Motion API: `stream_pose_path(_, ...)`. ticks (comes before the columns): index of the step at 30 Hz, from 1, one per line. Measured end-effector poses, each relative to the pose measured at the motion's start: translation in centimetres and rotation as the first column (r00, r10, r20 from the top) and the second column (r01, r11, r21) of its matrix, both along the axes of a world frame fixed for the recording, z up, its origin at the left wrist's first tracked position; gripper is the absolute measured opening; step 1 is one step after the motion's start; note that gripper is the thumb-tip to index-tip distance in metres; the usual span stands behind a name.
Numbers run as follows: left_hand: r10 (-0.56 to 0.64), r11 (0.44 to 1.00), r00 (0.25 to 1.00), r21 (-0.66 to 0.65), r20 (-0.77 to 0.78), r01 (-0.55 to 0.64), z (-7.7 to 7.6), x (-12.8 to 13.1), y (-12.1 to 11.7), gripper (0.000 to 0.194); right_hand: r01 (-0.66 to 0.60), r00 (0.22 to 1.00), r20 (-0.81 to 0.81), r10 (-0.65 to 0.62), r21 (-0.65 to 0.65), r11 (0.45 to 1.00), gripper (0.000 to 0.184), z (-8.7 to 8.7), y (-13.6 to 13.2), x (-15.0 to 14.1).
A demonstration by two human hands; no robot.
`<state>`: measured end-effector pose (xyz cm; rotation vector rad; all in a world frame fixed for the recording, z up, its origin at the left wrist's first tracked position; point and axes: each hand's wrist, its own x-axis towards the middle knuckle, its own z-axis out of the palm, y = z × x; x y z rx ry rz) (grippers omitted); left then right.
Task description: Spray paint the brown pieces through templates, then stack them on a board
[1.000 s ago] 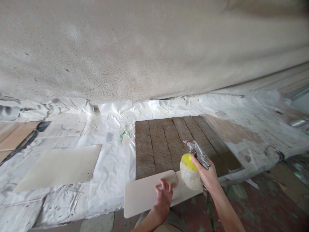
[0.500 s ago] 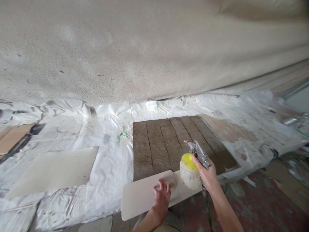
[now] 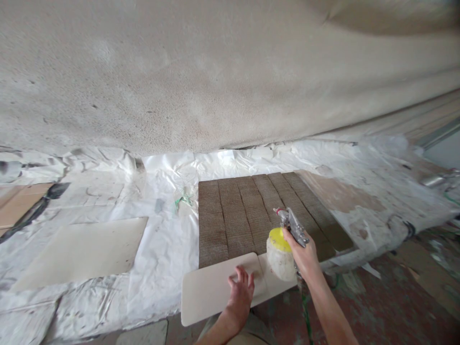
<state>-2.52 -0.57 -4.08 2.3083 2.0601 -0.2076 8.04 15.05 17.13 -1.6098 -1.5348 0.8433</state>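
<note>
My right hand (image 3: 304,251) is wrapped round the handle of a metal spray gun (image 3: 293,225). Its white, spattered cup with a yellow lid (image 3: 280,256) hangs over the near edge of the work, and the nozzle points left and away from me. Brown ribbed strips (image 3: 233,211) lie side by side beyond the hands. Along their near edge runs a pale board with rounded corners (image 3: 206,290). My left hand (image 3: 242,287) rests on this board near its right end, fingers spread and bent, holding nothing I can see.
White plastic sheeting (image 3: 158,249) covers the table. A cream flat sheet (image 3: 86,249) lies left, with cardboard (image 3: 23,203) farther left. A spattered fabric curtain (image 3: 187,76) hangs behind. A hose (image 3: 306,311) drops below the spray gun, and another metal tool (image 3: 436,178) sits far right.
My right hand and the spray gun have shifted slightly left. My left hand stays on the pale board, and the brown strips lie as before.
</note>
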Motion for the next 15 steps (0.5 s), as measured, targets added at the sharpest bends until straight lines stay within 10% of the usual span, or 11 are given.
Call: stream_pose_path(15, 0.064, 0.995, 0.992, -0.087, 0.109, -0.055, 0.6, 0.2, 0.3, 0.059, -0.091, 0.993, -0.083, 0.084, -0.088, 0.992, 0.037, 0.0, -1.9, -1.4)
